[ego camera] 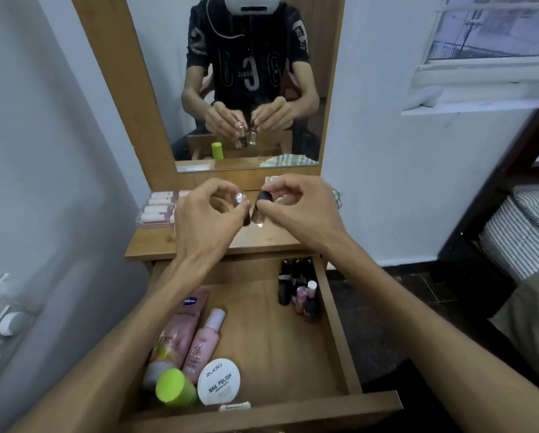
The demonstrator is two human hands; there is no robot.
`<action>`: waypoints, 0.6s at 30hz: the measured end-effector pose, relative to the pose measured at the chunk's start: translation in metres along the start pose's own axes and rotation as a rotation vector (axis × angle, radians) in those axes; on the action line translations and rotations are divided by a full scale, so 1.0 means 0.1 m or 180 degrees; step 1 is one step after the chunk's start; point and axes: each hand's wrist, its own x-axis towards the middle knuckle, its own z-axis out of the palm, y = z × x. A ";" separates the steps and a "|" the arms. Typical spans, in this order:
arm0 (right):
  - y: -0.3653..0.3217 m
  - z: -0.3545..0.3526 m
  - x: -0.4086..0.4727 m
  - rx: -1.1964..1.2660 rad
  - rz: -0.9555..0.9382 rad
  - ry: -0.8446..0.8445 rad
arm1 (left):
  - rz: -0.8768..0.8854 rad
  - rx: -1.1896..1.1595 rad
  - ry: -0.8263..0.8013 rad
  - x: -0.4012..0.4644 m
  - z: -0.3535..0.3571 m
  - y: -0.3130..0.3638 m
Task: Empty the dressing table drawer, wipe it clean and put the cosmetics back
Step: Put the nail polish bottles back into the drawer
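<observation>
Above the desk point(155, 242), left hand point(208, 220) pinching a small bottle with a shiny cap point(240, 196), body mostly hidden behind the fingers; right hand point(296, 204) pinching a dark-capped bottle point(264, 196), glass part blurred. Below, open drawer point(333, 310) holding nail polish bottles point(299, 284) at back right, pink tubes point(190, 335), a green-capped container point(174, 389) and a white nail polish remover tub point(219, 381) at front left, partly covered by the left forearm. Boxed set point(158, 207) half hidden behind the left hand
</observation>
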 end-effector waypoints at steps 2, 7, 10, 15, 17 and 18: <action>-0.01 -0.13 -0.23 0.0044 0.0068 -0.0254 | -0.0119 -0.0064 -0.0271 -0.20 -0.05 0.03; 0.12 -0.24 -0.66 -0.0336 0.0411 -0.0722 | -0.0451 -0.0084 -0.0980 -0.56 0.07 -0.08; 0.21 -0.17 -0.80 -0.0619 0.0432 -0.0894 | -0.0614 0.0072 -0.1124 -0.65 0.21 -0.18; 0.31 -0.04 -0.87 -0.1089 0.0349 -0.1138 | -0.0510 0.0539 -0.1058 -0.77 0.37 -0.24; 0.33 0.01 -0.87 -0.1158 0.0241 -0.1150 | -0.0346 0.0798 -0.0987 -0.81 0.38 -0.27; 0.34 0.02 -0.87 -0.1189 0.0186 -0.1140 | -0.0332 0.0827 -0.0947 -0.82 0.39 -0.29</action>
